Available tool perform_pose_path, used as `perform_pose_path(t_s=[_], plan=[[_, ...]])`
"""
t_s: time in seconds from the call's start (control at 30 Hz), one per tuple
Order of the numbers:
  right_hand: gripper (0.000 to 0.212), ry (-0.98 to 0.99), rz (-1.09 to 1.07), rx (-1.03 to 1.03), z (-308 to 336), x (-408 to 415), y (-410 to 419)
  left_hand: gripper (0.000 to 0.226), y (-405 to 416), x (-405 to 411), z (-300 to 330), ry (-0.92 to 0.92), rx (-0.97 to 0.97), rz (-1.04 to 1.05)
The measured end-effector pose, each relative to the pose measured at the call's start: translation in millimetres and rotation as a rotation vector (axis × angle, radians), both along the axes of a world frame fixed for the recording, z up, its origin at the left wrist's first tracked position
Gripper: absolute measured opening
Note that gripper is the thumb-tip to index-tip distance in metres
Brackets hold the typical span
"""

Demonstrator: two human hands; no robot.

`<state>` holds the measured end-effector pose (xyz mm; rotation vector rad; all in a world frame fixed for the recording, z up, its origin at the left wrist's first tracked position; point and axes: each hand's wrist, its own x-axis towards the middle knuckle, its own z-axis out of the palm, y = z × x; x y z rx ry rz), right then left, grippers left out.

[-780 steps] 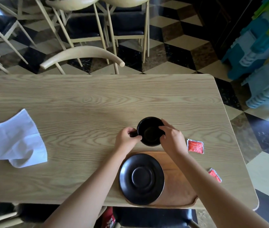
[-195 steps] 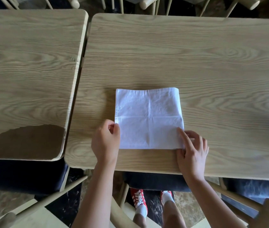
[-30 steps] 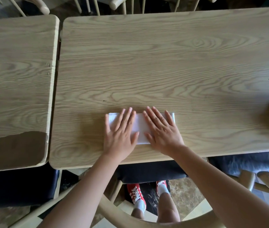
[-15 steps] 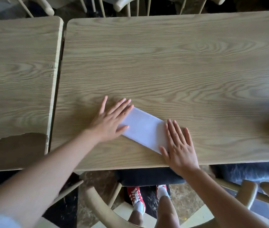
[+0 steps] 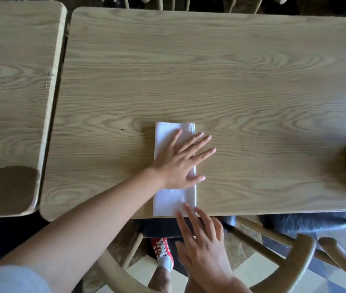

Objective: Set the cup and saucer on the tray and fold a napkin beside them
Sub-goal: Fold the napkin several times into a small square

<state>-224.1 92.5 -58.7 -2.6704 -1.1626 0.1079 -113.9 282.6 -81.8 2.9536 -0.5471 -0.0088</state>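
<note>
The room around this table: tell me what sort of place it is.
Probably a café or restaurant dining area: two matching wooden tables pushed side by side, several pale wooden chairs around them, a patterned tile floor, and a white napkin being folded.

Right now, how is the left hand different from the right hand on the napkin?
The left hand lies flat across the middle of the napkin, while the right hand only touches its near end with its fingertips. The left hand points to the right; the right hand points away from the person. The left hand is over the table; the right hand hangs mostly off its edge. Both have straight, spread fingers.
</note>
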Motion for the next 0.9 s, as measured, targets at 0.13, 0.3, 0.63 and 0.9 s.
perform_pose_path(t_s=[0.13,0.3,0.63,0.9], plan=[[0.049,-0.104,0.053,0.118,-8,26,-7,0.072,0,-2,8,0.017,0.010,-0.056],[0.040,-0.122,0.127,0.199,-18,54,-9,0.066,3,-32,25,-0.048,-0.207,0.212],[0.023,-0.154,0.254,0.275,-12,68,-10,0.071,33,-131,23,0.168,-0.281,0.208],[0.008,-0.078,0.131,0.457,25,72,6,0.066,38,-132,21,0.112,-0.274,0.198]])
